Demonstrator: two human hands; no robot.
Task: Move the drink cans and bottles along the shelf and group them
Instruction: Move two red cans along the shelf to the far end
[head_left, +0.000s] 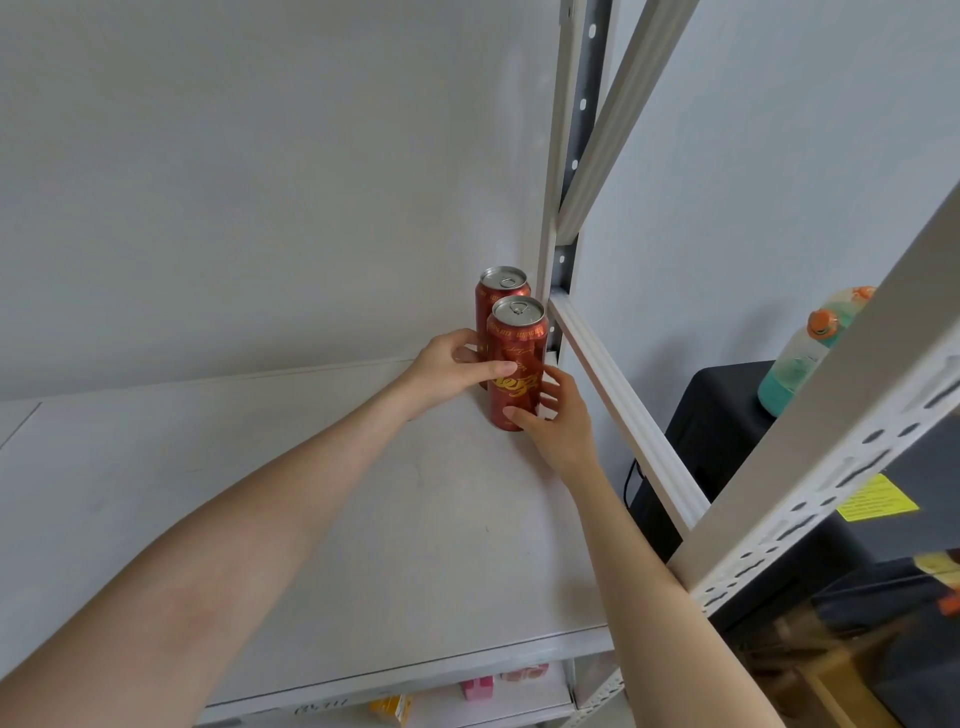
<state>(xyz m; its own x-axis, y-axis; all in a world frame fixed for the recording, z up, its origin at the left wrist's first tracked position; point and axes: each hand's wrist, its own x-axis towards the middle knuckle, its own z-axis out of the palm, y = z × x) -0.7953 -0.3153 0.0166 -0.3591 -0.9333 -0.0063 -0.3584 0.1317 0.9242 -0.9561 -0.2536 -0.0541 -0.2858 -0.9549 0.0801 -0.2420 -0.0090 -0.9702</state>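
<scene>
Two tall red drink cans with gold lettering stand upright in the far right corner of the white shelf (311, 493). The front can (517, 358) stands just ahead of the rear can (500, 286), touching or nearly touching it. My left hand (452, 369) wraps the front can's left side, thumb laid across its label. My right hand (558, 415) cups the same can low on its right side, fingers spread against it. The rear can's lower half is hidden behind the front can and my left hand.
A white metal upright (563, 208) and side rail (623, 410) close the shelf's right end. Beyond it, a black unit (727, 415) carries a teal bottle with an orange cap (795, 364). Small pink and yellow packs (478, 688) lie on the shelf below.
</scene>
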